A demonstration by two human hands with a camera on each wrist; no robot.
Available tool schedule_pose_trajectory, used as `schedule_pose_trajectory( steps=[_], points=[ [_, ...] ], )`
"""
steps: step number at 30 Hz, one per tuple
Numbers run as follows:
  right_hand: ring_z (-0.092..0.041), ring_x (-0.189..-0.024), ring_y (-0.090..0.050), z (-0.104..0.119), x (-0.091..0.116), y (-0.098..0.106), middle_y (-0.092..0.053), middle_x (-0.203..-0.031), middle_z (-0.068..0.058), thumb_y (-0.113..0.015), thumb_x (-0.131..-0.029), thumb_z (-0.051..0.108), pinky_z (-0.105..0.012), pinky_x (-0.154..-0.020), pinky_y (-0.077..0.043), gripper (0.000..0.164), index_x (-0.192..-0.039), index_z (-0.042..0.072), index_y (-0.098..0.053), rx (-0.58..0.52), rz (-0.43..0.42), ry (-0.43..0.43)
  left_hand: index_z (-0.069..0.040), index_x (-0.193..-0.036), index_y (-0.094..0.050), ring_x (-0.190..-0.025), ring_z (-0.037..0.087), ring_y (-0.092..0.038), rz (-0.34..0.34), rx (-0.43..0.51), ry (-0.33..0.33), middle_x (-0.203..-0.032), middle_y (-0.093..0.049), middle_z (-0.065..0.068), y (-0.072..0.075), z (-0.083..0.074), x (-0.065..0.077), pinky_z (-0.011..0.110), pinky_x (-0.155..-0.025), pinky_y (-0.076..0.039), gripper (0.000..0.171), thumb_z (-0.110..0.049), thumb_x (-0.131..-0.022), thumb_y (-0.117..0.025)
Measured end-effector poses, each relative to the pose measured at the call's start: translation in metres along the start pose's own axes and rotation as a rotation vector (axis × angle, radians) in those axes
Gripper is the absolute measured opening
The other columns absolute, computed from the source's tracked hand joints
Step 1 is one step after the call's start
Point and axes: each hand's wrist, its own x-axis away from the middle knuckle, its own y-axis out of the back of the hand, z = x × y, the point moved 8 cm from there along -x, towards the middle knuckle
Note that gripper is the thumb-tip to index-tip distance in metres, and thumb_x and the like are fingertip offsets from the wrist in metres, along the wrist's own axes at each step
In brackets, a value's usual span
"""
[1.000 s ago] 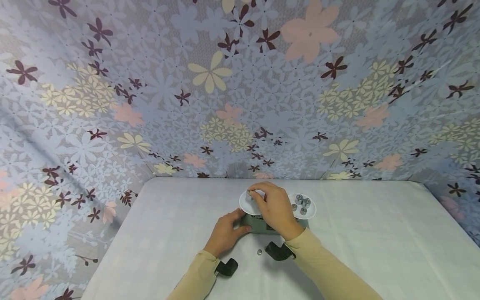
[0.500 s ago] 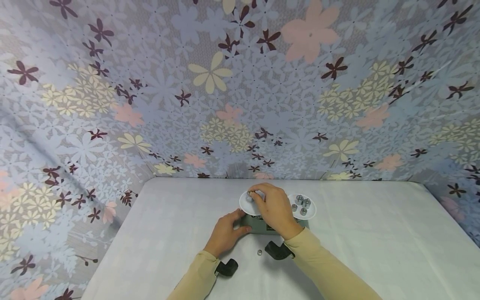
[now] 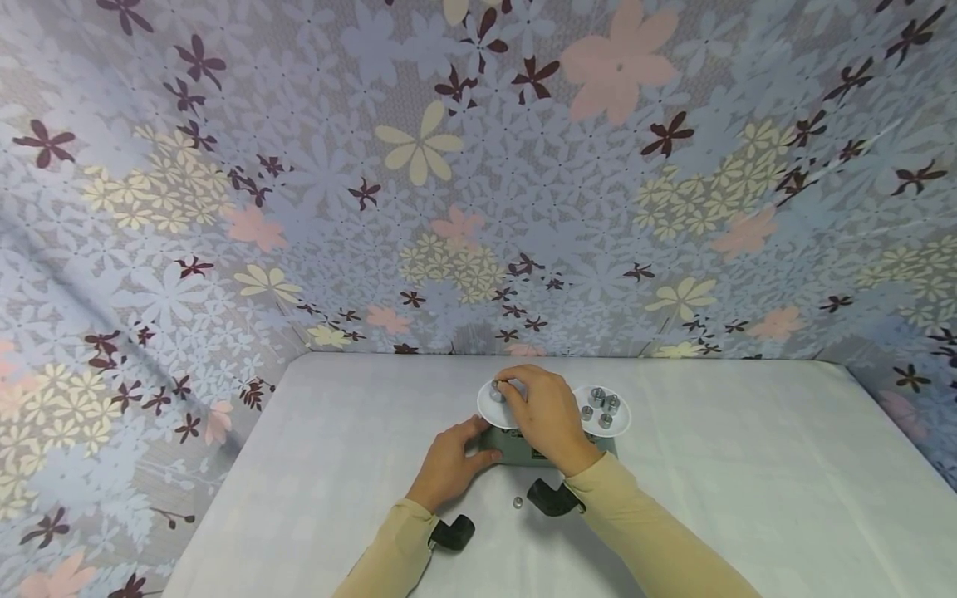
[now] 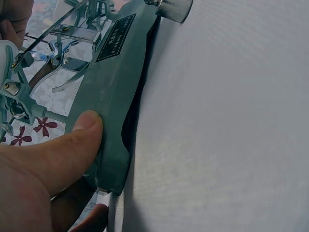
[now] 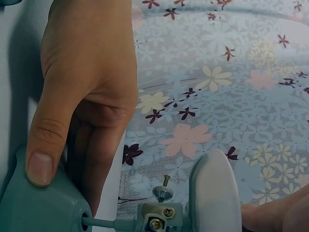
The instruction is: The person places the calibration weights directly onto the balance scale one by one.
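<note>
A balance scale with a green base point(image 3: 516, 448) stands on the table, bearing a white left pan point(image 3: 492, 417) and a white right pan point(image 3: 622, 422). My left hand point(image 3: 446, 465) grips the left end of the base; in the left wrist view its thumb point(image 4: 87, 126) lies on the green front face, fingers partly hidden behind. Reaching across the scale, my right hand point(image 3: 552, 413) pinches the top of a metal weight point(image 3: 497, 396) at the left pan. Several metal weights point(image 3: 606, 421) stand on the right pan. In the right wrist view the left hand point(image 5: 87, 87) shows at the base's end.
Another metal weight point(image 3: 518, 502) lies on the white-covered table point(image 3: 359, 415) in front of the scale. Black wrist mounts point(image 3: 453, 533) stick out from both sleeves. A flower-patterned wall point(image 3: 478, 208) rises behind the table. Metal linkage point(image 4: 63, 58) shows behind the base.
Both hands stay almost where they were. The right fingertips have sunk very slightly at the left pan, and the weight under them shows more plainly.
</note>
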Motion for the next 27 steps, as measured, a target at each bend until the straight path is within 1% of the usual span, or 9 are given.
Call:
schedule_pose_trajectory(
  steps=[10, 16, 22, 27],
  points=[
    [-0.02, -0.095, -0.064, -0.0011, -0.0001, -0.0008, -0.069, -0.098, 0.001, -0.063, -0.088, 0.019, -0.039, -0.074, -0.055, 0.011, -0.095, 0.016, -0.072, 0.009, -0.002, -0.021, -0.013, -0.13, -0.054, -0.122, 0.021, -0.049, -0.007, -0.004, -0.022, -0.132, -0.054, 0.001, 0.0002, -0.0019, -0.0006, 0.039, -0.104, -0.038, 0.053, -0.036, -0.083, -0.067],
    [-0.02, -0.091, -0.065, -0.0004, -0.0005, -0.0005, -0.07, -0.099, 0.0, -0.065, -0.087, 0.019, -0.039, -0.073, -0.055, 0.015, -0.1, 0.014, -0.072, 0.016, -0.011, -0.007, -0.014, -0.128, -0.056, -0.121, 0.022, -0.05, -0.008, -0.01, -0.017, -0.13, -0.056, 0.001, 0.0005, -0.0017, -0.0009, 0.039, -0.103, -0.039, 0.051, -0.035, -0.083, -0.067],
    [-0.021, -0.096, -0.064, 0.0008, 0.001, 0.0018, -0.069, -0.102, 0.0, -0.065, -0.087, 0.021, -0.04, -0.077, -0.054, 0.019, -0.105, 0.015, -0.071, 0.036, -0.016, -0.008, -0.016, -0.128, -0.056, -0.12, 0.021, -0.05, -0.011, -0.009, -0.022, -0.129, -0.056, 0.0, 0.0004, -0.0013, -0.0009, 0.039, -0.103, -0.039, 0.051, -0.036, -0.083, -0.067],
    [-0.023, -0.1, -0.063, 0.0029, 0.003, 0.0077, -0.068, -0.106, -0.003, -0.066, -0.086, 0.022, -0.043, -0.08, -0.053, 0.021, -0.106, 0.016, -0.071, 0.03, -0.03, -0.014, -0.017, -0.129, -0.055, -0.12, 0.021, -0.051, -0.015, -0.011, -0.027, -0.129, -0.056, -0.001, 0.0006, -0.0015, -0.0005, 0.04, -0.103, -0.039, 0.051, -0.036, -0.083, -0.067]
  ],
)
